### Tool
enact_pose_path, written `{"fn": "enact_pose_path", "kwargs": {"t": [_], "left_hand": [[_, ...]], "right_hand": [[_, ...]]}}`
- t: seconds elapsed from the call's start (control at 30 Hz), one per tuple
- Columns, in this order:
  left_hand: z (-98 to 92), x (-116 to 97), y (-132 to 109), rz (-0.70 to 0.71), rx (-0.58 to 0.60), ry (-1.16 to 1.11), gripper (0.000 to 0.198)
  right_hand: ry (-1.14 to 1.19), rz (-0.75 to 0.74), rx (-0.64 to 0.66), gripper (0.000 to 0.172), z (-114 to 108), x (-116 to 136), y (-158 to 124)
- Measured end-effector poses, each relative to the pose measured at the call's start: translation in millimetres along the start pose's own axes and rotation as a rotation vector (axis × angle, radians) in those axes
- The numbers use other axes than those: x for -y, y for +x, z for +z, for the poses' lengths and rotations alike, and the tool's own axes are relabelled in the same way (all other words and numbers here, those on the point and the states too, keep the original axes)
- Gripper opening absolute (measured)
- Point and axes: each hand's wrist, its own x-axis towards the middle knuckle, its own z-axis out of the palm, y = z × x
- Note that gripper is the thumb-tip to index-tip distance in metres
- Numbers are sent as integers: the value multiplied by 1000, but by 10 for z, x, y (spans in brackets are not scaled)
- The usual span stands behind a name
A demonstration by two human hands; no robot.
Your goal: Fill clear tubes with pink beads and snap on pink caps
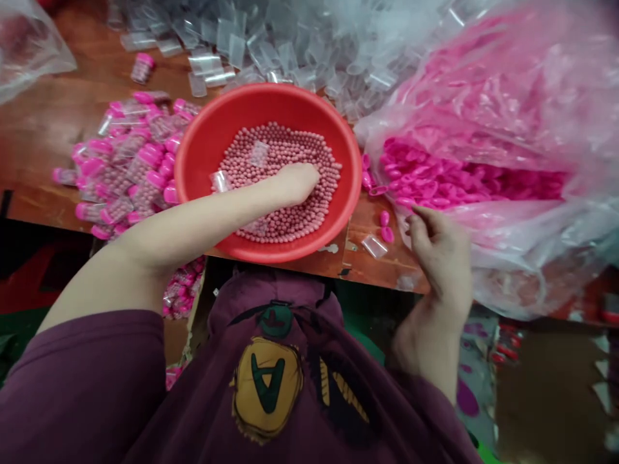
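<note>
The left hand [294, 183] rests palm-down on the pink beads [290, 154] in a red plastic basin [196, 164] near the front edge of the wooden table [382, 274]; its fingertips are hidden, so any grip cannot be determined. The right hand [438, 258] is half-curled and empty, just beside loose pink caps [385, 225] and a plastic bag [512, 258] of further caps.

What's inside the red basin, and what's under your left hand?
The red basin holds pink beads and two clear plastic vials. The left hand rests in the beads; what lies beneath it is hidden.
</note>
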Motion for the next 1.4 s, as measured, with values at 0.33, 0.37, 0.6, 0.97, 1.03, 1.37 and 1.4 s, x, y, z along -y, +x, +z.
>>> {"fn": "enact_pose_path", "kwargs": {"t": [0.33,0.37,0.6,0.97,1.03,1.37,1.4], "left_hand": [[-414,-374,-104,-184,123,-481,25],[-484,-385,-162,-171,96,-561,27],[-683,-441,-663,-386,50,-1139,9],[-550,-509,-1169,-312,15,-1781,32],[-518,-519,-1221,-310,-1,-1811,28],[-549,-555,-1294,-431,-107,-1850,28],[-539,-557,-1297,-435,-137,-1851,26]], "right_hand": [[-173,122,103,34,353,-370,-150],[-206,154,134,33,383,-378,-124],[183,131,-50,31,461,-262,267],[857,-286,19,31,849,1388,735],[821,-325,34,24,922,1497,693],[668,-514,51,20,888,1536,439],[702,-497,64,20,892,1521,433]]}}
